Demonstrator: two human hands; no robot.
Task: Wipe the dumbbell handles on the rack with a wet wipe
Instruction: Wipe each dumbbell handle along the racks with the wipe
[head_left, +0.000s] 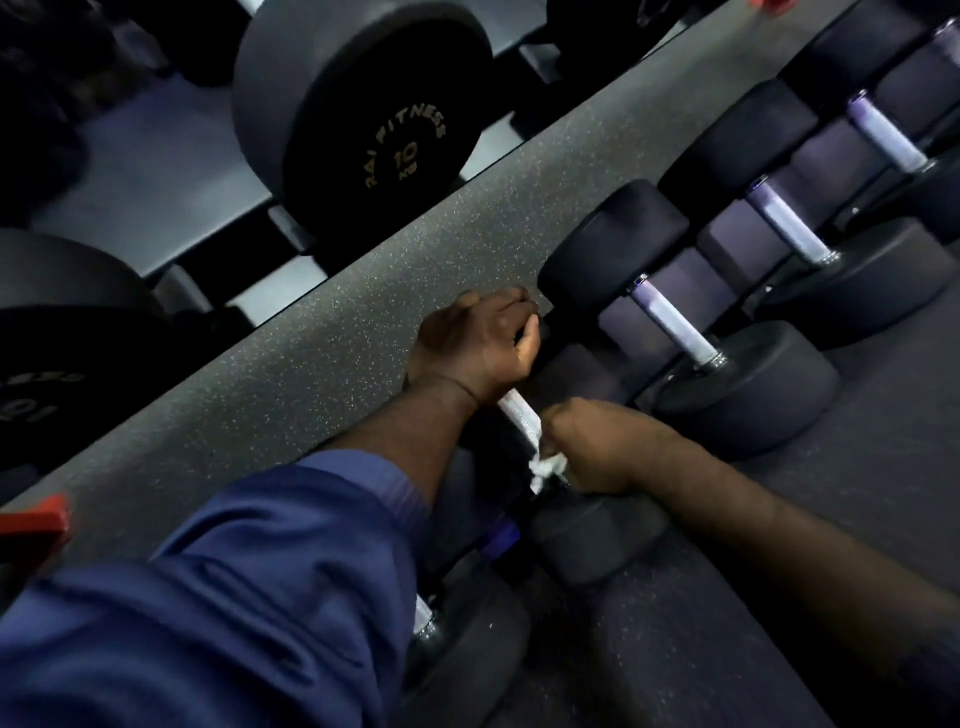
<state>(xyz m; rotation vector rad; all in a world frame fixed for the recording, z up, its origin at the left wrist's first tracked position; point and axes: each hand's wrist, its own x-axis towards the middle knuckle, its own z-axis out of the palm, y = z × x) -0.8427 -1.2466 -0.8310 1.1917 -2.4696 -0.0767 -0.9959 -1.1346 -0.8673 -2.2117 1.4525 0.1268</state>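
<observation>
Blue sleeve (218, 597) nearest. Our left hand (478, 348) has its fingers curled round the far end of the dumbbell handle (519, 421) on the rack. Right hand (597, 447) pinches the wet wipe (548, 467) at the near end. The handle axis runs away from us, so the stroke goes toward the left hand.

Dumbbell heads (613, 244) packed close along row; bare handles (675, 325) between them reachable from above. Speckled strip (363, 312) beside row open.

A band of dark grey rubber floor (363, 291) flecked with pale specks runs diagonally across the view, with a darker matt mat (857, 467) to its right. The light is dim and cool, violet-tinged. A red object (36, 519) shows at the left edge.
</observation>
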